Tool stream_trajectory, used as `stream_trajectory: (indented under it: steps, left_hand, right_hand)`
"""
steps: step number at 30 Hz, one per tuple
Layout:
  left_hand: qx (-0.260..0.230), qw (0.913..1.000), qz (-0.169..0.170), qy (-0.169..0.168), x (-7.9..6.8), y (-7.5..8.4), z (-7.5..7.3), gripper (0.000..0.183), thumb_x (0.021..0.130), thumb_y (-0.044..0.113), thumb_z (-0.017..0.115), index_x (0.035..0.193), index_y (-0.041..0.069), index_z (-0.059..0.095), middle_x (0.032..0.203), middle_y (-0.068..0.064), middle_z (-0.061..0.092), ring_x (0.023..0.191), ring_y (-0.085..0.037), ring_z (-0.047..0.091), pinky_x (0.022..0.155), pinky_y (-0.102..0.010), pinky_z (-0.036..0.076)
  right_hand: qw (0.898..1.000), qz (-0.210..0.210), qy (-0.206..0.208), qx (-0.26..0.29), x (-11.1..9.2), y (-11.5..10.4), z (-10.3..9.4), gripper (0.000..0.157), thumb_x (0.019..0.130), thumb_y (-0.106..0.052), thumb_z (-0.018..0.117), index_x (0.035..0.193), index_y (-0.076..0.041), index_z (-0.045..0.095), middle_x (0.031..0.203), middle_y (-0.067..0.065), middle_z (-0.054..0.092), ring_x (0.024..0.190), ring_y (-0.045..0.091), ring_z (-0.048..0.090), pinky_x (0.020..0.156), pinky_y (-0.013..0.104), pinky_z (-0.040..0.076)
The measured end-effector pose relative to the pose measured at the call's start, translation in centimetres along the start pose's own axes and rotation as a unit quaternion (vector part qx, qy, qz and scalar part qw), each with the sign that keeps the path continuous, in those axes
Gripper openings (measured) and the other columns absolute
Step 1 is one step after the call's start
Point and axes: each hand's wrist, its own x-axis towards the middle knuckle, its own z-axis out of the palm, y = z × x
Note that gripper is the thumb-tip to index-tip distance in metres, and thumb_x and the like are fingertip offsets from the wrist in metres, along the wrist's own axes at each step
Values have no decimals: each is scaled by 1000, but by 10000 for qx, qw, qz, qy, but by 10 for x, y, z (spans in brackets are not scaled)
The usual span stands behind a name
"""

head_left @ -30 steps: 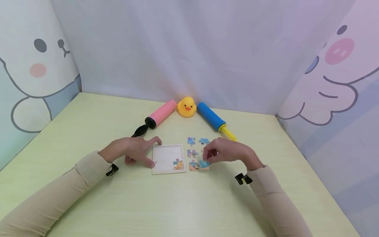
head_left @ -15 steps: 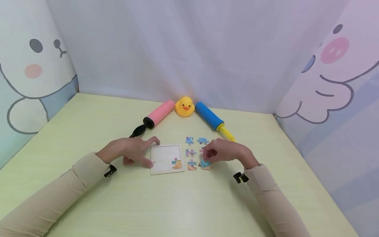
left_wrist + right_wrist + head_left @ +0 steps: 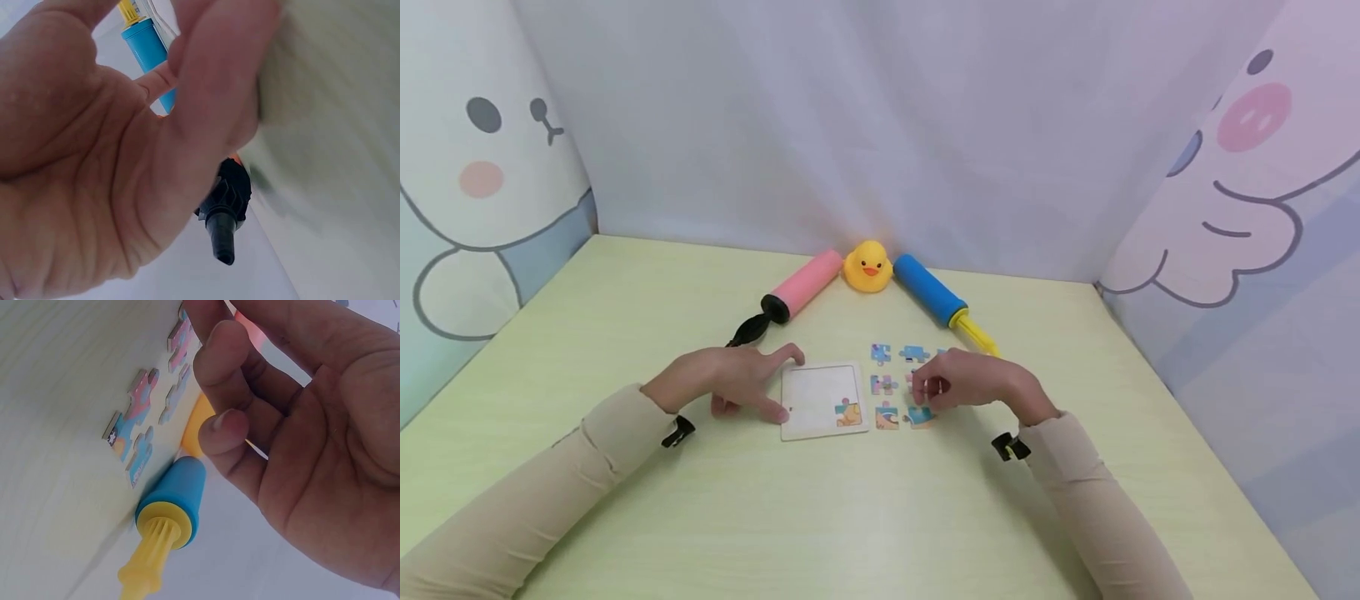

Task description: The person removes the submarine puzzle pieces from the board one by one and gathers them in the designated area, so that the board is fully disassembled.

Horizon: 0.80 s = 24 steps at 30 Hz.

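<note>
In the head view a square white puzzle tray lies on the table with one puzzle piece in its lower right corner. My left hand spans the tray's left side: thumb at the lower left edge, index finger at the top edge. Just right of the tray, my right hand pinches a blue and tan puzzle piece at its upper edge, and that piece lies flat. Its pinching fingertips fall outside the right wrist view, where the other fingers are curled.
Other loose puzzle pieces lie in rows around the right hand, some partly covered by it. Behind stand a pink pump with a black handle, a yellow rubber duck and a blue pump with a yellow handle. A curtain hangs behind the table.
The blue and tan piece has shifted right, away from the piece beside it, and now lies still under the right hand's fingertips. The left hand keeps its place at the tray.
</note>
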Motion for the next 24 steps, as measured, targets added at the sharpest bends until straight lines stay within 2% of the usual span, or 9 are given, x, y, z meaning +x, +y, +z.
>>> stream_trajectory:
  steps: [8,12,17,24]
  left_hand:
    - [19,10000,-30,28,-1,-6,-2,78,88,46,76,145,35,25,69,-9,52,46,-17,50,44,-27,48]
    - [106,9999,91,52,1,-5,-5,77,89,44,75,146,34,24,68,-9,52,45,-18,52,46,-29,50]
    - [105,9998,129,61,2,-3,-5,76,90,42,75,146,35,25,63,-8,50,44,-18,51,46,-29,50]
    - [67,9998,170,87,-1,-5,1,73,91,42,74,146,36,28,65,-8,51,45,-18,51,46,-30,50]
  right_hand:
    - [9998,-174,86,13,12,-9,0,15,93,-9,68,105,-20,68,90,-8,62,84,13,57,75,29,52]
    - [9997,-232,59,-13,19,-17,1,15,93,-12,70,107,-17,67,88,-8,63,80,13,58,74,29,52]
    - [9997,-249,0,-68,29,-31,3,16,94,-15,70,109,-17,65,87,-8,63,79,12,58,72,29,52]
    - [9986,-482,-169,-95,49,-53,9,25,92,-17,74,114,-12,62,81,-4,64,73,12,59,71,27,51]
